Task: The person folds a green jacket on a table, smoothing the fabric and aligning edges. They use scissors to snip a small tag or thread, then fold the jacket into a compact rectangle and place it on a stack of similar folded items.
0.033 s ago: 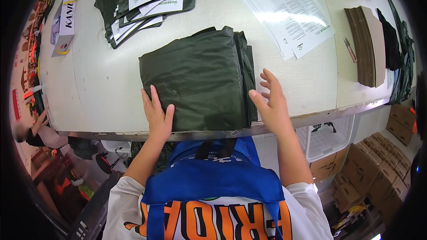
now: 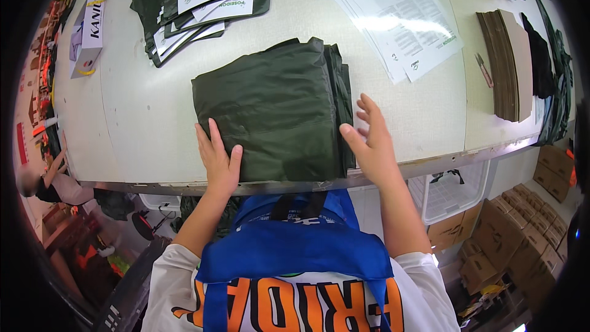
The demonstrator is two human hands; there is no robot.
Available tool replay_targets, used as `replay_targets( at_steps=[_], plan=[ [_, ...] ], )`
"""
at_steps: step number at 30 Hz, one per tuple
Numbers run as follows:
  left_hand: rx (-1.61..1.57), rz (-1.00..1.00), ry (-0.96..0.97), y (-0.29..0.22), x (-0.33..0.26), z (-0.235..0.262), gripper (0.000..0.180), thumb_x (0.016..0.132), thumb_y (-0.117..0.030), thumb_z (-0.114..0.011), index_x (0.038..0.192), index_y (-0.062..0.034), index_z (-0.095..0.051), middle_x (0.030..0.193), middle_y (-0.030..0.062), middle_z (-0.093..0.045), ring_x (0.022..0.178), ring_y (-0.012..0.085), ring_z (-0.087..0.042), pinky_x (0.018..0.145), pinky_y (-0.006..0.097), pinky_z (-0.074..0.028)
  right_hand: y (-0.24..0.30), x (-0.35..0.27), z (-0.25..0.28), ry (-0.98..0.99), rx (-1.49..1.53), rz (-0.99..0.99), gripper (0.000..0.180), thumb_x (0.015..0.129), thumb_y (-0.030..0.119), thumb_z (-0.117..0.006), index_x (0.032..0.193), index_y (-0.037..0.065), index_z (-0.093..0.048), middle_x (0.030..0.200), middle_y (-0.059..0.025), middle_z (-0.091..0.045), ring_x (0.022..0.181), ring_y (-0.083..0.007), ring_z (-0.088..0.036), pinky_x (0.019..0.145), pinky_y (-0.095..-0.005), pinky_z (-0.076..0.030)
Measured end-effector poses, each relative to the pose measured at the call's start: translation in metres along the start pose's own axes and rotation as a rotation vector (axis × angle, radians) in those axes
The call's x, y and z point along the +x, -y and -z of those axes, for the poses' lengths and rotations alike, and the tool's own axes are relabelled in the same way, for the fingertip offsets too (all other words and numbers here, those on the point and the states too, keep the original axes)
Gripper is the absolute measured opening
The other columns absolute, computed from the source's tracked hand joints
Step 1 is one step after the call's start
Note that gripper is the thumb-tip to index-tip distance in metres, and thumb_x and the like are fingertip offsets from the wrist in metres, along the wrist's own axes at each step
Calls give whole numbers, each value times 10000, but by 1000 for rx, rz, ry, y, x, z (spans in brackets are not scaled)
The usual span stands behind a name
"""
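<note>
Dark green, thin and slightly glossy, the folded garment (image 2: pixel 273 110) lies flat on the pale worktable (image 2: pixel 135 117), its near edge close to the table's metal-trimmed front rim (image 2: pixel 430 161). My left hand (image 2: pixel 218 160) lies palm down on the near left corner of the garment, fingers spread and flat, gripping nothing. My right hand (image 2: pixel 369 141) stands open against the right side of the fold, fingers loosely fanned and thumb apart, touching or just off the stacked layers there; I cannot tell whether it makes contact. In my judgement, the fold is best held by keeping the left palm as an anchor while the right hand squares the loose layered edges (image 2: pixel 341 98), which stand slightly uneven along that side. Slippery fabric may creep, so pressure should go straight down, not sideways. Open room: bare tabletop lies to the left of the garment and in a narrow band to its right. Beyond it, well apart, sit 1 stack of packed dark bags with white labels (image 2: pixel 203 0) and 1 spread of printed sheets (image 2: pixel 399 18). A stack of brown cardboard pieces (image 2: pixel 501 64) lies far right. The near rim leaves little margin; any pull toward me risks the garment overhanging.
</note>
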State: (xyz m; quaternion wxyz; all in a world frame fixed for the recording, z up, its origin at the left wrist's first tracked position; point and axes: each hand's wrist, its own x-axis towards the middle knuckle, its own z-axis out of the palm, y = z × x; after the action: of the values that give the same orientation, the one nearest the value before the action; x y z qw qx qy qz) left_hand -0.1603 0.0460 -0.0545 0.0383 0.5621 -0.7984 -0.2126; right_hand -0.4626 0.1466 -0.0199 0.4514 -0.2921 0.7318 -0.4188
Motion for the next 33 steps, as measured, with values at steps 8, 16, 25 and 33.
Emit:
replay_targets(
  at_steps=[8, 16, 25, 33],
  plan=[
    [155, 13, -20, -30, 1, -16, 825, 875, -379, -603, 1493, -64, -155, 1487, 343, -53, 1361, 492, -150, 1081, 557, -193, 18, 19, -27, 15, 94, -204, 912, 722, 289, -796, 1379, -20, -245, 1141, -237, -578, 1018, -274, -603, 894, -359, -479],
    [-1657, 1073, 138, 65, -5, 16, 795, 822, -648, -567, 1344, -56, -466, 1366, 144, -487, 1275, 307, -423, 1064, 460, -320, 15, 8, -49, 131, 866, -465, 526, 837, 227, -601, 1258, -66, -485, 1180, -182, -595, 1028, -318, -598, 913, -404, -484],
    [-2478, 562, 446, -23, -46, 0, 949, 743, -674, -615, 1433, -88, -333, 1461, 87, -393, 1342, 242, -356, 1110, 426, -269, 18, -27, -127, 256, 925, -455, 660, 897, 455, -526, 1341, -21, -414, 1316, -163, -509, 1170, -322, -519, 997, -431, -420],
    [-2274, 518, 432, 5, -57, 8, 613, 809, -213, -676, 1345, -45, -428, 1284, 90, -550, 1165, 213, -528, 1011, 371, -412, 28, -55, -136, 432, 422, -561, 624, 919, 491, -506, 1319, 15, -452, 1298, -147, -507, 1172, -269, -510, 997, -366, -393]
  ],
)
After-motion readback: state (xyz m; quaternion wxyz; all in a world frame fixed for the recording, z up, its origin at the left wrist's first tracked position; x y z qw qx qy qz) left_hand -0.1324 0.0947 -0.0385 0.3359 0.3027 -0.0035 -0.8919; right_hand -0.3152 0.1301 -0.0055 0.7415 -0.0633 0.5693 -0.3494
